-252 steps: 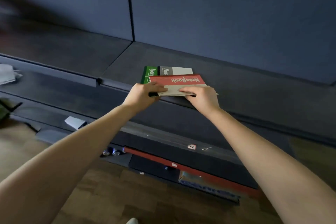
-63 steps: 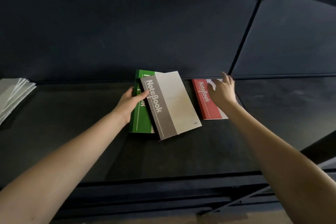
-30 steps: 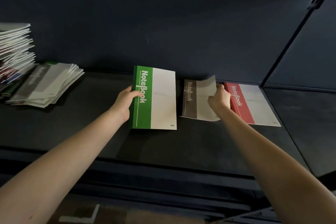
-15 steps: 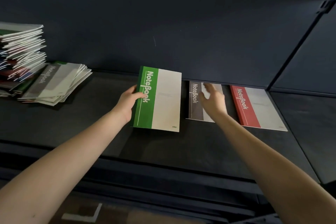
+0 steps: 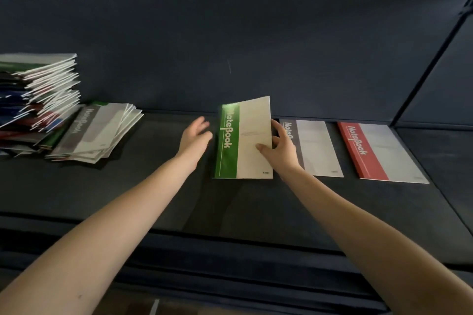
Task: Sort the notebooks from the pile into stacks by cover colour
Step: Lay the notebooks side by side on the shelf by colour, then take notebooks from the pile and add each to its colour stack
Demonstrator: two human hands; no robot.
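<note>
Blue, red and green edges show in the pile (image 5: 38, 100), well left of our left hand (image 5: 194, 140). The frame cuts it off, so we can't count it. A loose batch (image 5: 97, 133) leans on the pile, grey cover on top, nearer that hand; the covers below are hard to read.

Left hand is slack, fingers spread, holding nothing. It sits just left of the green notebook (image 5: 243, 140) and looks clear of it.

Right hand (image 5: 281, 151) grips the green notebook's right edge, thumb on the cover, fingers hidden underneath. Its far end is tipped up and its near end is down on the shelf (image 5: 230, 207). We judge it's being squared into its own spot.

Right of that hand lie a grey notebook (image 5: 317, 148), partly covered by the hand, then a red notebook (image 5: 378, 153). Both lie flat and apart: one spot per colour, we reckon.
</note>
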